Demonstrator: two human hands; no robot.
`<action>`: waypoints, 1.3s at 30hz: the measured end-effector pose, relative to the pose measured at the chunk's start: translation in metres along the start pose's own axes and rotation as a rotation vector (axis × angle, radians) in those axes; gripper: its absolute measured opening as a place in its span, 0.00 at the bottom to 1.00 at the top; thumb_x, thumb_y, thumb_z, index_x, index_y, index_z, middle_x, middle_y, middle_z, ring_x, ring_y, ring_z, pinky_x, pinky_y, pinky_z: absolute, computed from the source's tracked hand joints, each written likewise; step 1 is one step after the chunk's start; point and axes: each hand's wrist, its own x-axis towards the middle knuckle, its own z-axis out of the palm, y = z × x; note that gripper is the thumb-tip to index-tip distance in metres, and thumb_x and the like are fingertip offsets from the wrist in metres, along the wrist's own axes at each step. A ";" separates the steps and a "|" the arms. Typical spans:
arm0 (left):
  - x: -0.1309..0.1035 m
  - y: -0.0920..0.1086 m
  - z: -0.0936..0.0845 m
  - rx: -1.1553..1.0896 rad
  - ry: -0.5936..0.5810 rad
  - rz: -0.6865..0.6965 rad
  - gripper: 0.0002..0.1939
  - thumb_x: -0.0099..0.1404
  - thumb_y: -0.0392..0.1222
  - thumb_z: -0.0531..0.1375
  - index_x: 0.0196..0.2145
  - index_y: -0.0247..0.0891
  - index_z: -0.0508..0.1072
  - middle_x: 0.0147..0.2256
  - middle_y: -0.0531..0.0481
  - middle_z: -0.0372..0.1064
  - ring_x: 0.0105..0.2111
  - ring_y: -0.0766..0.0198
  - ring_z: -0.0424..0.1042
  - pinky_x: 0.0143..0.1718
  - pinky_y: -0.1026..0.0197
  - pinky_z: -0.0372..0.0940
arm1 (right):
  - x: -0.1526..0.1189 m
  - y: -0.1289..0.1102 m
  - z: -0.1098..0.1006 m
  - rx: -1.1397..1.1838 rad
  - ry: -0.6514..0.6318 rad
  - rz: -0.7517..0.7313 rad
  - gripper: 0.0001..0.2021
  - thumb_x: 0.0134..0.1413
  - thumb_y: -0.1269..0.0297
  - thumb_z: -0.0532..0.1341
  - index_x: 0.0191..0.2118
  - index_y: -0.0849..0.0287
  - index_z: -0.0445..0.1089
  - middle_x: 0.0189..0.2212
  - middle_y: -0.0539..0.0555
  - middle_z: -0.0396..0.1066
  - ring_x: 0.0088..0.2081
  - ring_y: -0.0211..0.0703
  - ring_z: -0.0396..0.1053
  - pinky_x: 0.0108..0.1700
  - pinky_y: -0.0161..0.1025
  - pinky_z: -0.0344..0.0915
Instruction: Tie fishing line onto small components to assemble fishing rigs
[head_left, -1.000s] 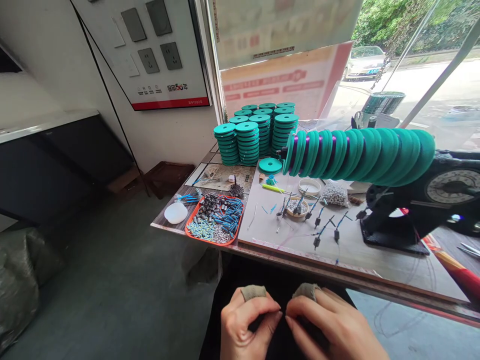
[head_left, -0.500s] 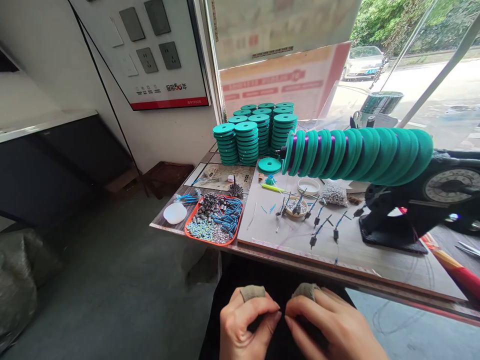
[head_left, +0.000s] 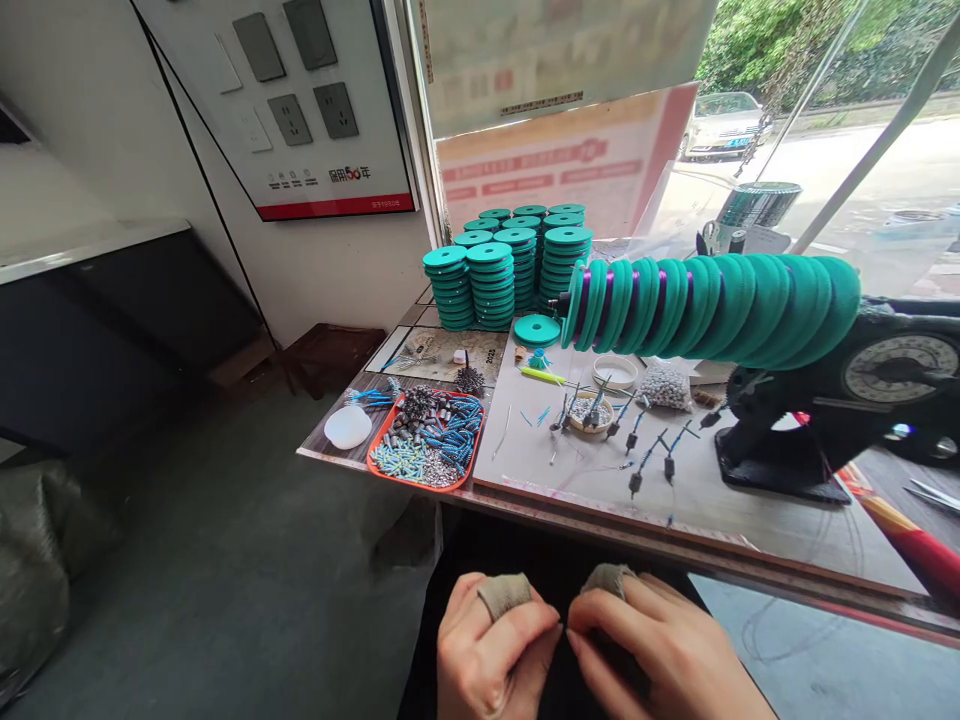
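In front of the table edge, above dark clothing, my left hand (head_left: pixel 495 645) is closed with thumb and forefinger pinched together. My right hand (head_left: pixel 645 640) is pinched the same way, its fingertips almost meeting the left ones. Whatever lies between the fingertips is too fine to make out. Each hand wears a beige finger wrap. Beyond them, on a pale board (head_left: pixel 555 480), lie several small rigs with dark weights (head_left: pixel 636 482) and blue coiled pieces. A thin purplish line is faintly visible on the board.
An orange tray (head_left: pixel 373 465) of blue springs and small parts stands left, beside a white round lid (head_left: pixel 348 427). Teal spools (head_left: pixel 491 290) are stacked behind. More teal spools (head_left: pixel 705 310) sit on the spindle of a black machine (head_left: pixel 795 440) at right.
One weighted rig on the board has shifted slightly right, and its line shows differently. Both hands stay pinched close together with only slight finger movement. The view has shifted a little.
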 end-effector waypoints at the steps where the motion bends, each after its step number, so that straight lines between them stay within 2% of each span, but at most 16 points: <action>1: 0.002 0.001 -0.001 0.019 0.002 0.024 0.03 0.61 0.34 0.60 0.31 0.40 0.74 0.27 0.51 0.73 0.25 0.65 0.69 0.28 0.63 0.66 | 0.000 0.000 0.000 -0.005 0.000 -0.002 0.15 0.60 0.67 0.47 0.26 0.54 0.65 0.19 0.49 0.65 0.20 0.38 0.64 0.23 0.33 0.58; 4: 0.006 0.003 -0.002 0.038 0.005 0.078 0.04 0.60 0.33 0.60 0.31 0.40 0.73 0.26 0.52 0.73 0.24 0.66 0.69 0.28 0.63 0.66 | 0.005 -0.001 -0.003 -0.013 -0.002 -0.023 0.16 0.60 0.67 0.47 0.25 0.55 0.65 0.18 0.49 0.65 0.19 0.38 0.64 0.22 0.33 0.59; 7: 0.006 0.003 -0.002 0.022 0.015 0.055 0.04 0.60 0.33 0.60 0.30 0.39 0.73 0.26 0.52 0.73 0.24 0.65 0.70 0.28 0.63 0.65 | 0.007 0.000 -0.004 0.010 -0.040 -0.034 0.15 0.61 0.68 0.47 0.27 0.55 0.66 0.19 0.48 0.66 0.20 0.38 0.65 0.22 0.32 0.61; 11: 0.001 0.003 -0.002 0.020 -0.002 -0.037 0.03 0.61 0.35 0.60 0.29 0.40 0.72 0.27 0.51 0.73 0.27 0.63 0.70 0.29 0.62 0.66 | 0.002 0.005 0.000 0.124 -0.050 0.028 0.11 0.61 0.70 0.47 0.39 0.53 0.65 0.28 0.50 0.70 0.27 0.40 0.70 0.29 0.34 0.67; 14: 0.002 0.005 -0.003 0.023 -0.036 -0.111 0.05 0.61 0.38 0.60 0.28 0.40 0.72 0.27 0.51 0.73 0.28 0.63 0.71 0.29 0.63 0.66 | 0.001 0.006 -0.002 0.293 -0.059 0.066 0.12 0.59 0.73 0.48 0.44 0.51 0.61 0.33 0.50 0.71 0.32 0.37 0.71 0.34 0.30 0.68; 17: 0.009 0.009 -0.005 0.047 -0.039 -0.095 0.07 0.62 0.41 0.60 0.26 0.40 0.72 0.27 0.51 0.73 0.27 0.62 0.71 0.28 0.62 0.66 | 0.002 0.005 -0.007 0.407 -0.061 0.129 0.10 0.58 0.73 0.50 0.42 0.51 0.60 0.32 0.48 0.71 0.32 0.34 0.71 0.34 0.26 0.67; 21: 0.019 0.013 -0.009 0.097 -0.074 -0.062 0.09 0.61 0.42 0.60 0.24 0.39 0.72 0.26 0.50 0.73 0.27 0.62 0.71 0.27 0.62 0.67 | 0.002 0.006 -0.008 0.481 -0.049 0.202 0.09 0.57 0.72 0.51 0.42 0.52 0.59 0.30 0.47 0.70 0.31 0.35 0.71 0.32 0.26 0.67; 28: 0.028 0.019 -0.011 0.144 -0.110 0.029 0.09 0.62 0.40 0.59 0.24 0.37 0.72 0.25 0.50 0.73 0.25 0.62 0.70 0.27 0.61 0.66 | -0.002 0.009 -0.002 0.643 -0.079 0.198 0.12 0.57 0.74 0.49 0.45 0.53 0.57 0.32 0.49 0.70 0.33 0.37 0.71 0.32 0.27 0.67; 35: 0.032 0.018 -0.013 0.143 -0.125 0.001 0.11 0.62 0.46 0.59 0.26 0.38 0.73 0.26 0.49 0.74 0.26 0.61 0.71 0.26 0.60 0.68 | -0.002 0.013 0.000 0.661 -0.039 0.255 0.07 0.59 0.71 0.52 0.40 0.51 0.59 0.31 0.46 0.67 0.31 0.34 0.68 0.33 0.25 0.65; 39: 0.032 0.017 -0.015 0.111 -0.154 0.009 0.10 0.64 0.42 0.57 0.27 0.37 0.73 0.26 0.49 0.74 0.27 0.61 0.71 0.26 0.60 0.68 | -0.002 0.012 -0.001 0.679 -0.028 0.266 0.05 0.59 0.70 0.53 0.38 0.50 0.59 0.29 0.45 0.64 0.29 0.33 0.65 0.31 0.25 0.64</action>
